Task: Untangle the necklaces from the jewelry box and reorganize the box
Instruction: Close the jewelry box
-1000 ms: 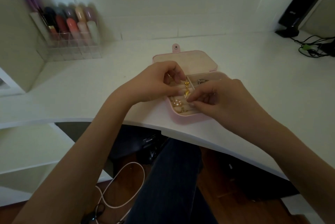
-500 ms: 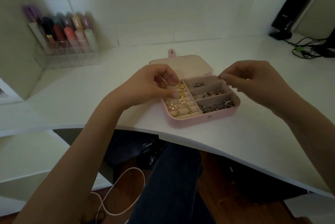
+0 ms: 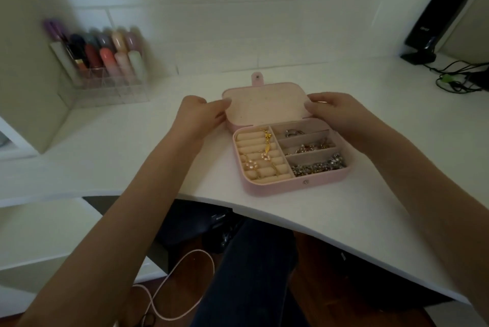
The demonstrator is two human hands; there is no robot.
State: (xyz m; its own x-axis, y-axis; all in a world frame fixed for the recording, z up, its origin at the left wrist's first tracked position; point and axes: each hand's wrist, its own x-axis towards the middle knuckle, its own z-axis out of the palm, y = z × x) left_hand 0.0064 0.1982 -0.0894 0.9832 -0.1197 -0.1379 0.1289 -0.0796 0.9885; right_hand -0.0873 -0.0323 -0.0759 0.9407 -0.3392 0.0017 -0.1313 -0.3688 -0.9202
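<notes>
At the near edge of the white desk (image 3: 370, 207) the pink jewelry box (image 3: 288, 183) lay open, gold necklaces (image 3: 266, 150) draped across its ring rolls; the left hand (image 3: 197, 115) and right hand (image 3: 334, 112) each pinched a side of the flat-lying lid (image 3: 264, 104), fingers curled lightly, probably to swing it shut.

lipstick organizer (image 3: 105, 72) motion-blurred; silver jewelry pile (image 3: 317, 165) too small to separate; right hand (image 3: 336, 112) covers box's far right corner; black cables (image 3: 465, 78) cut off at right edge
</notes>
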